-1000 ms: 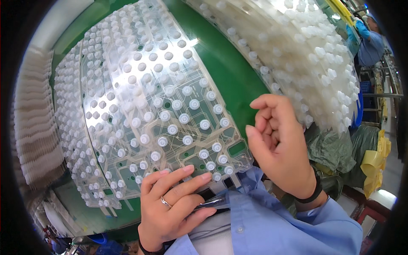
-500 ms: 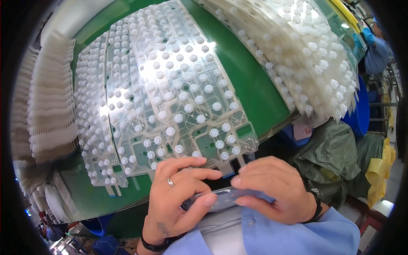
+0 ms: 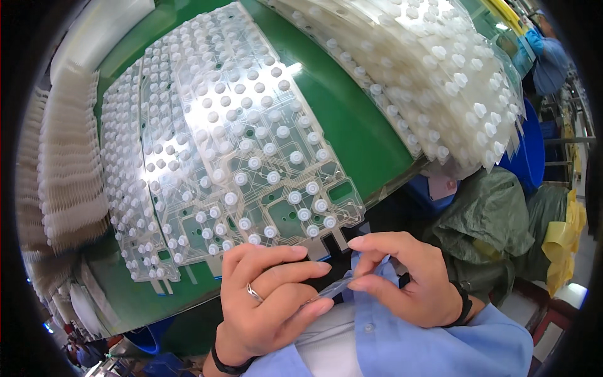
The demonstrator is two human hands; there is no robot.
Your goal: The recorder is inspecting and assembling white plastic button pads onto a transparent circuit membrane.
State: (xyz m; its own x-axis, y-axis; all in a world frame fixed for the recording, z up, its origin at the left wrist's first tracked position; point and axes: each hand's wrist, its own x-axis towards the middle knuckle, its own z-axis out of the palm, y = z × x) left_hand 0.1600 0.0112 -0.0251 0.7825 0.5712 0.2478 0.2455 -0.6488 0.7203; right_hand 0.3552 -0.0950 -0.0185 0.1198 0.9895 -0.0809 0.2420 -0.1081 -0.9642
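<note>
Close in front of my blue shirt, a thin clear plastic strip (image 3: 336, 288) stretches between my two hands. My left hand (image 3: 270, 289), with a ring on one finger, is closed on its left end between thumb and curled fingers. The right end is pinched between thumb and fingertips of my right hand (image 3: 411, 279). Part of the strip is hidden behind my left fingers. Just beyond lies a clear circuit sheet (image 3: 259, 178) dotted with white rubber domes, its narrow tails pointing toward me.
Beneath the sheets is a green tabletop (image 3: 370, 166). Stacks of domed sheets stand at left (image 3: 72, 169) and far right (image 3: 433, 81). Below the table's right edge are a dark green plastic bag (image 3: 483, 220) and a blue bin (image 3: 531, 154). Another person (image 3: 551, 63) works at the upper right.
The strip has turned and now looks narrower, slanting up toward my right hand. My right fingertips have drawn together on its end. The sheets sit slightly further left in view.
</note>
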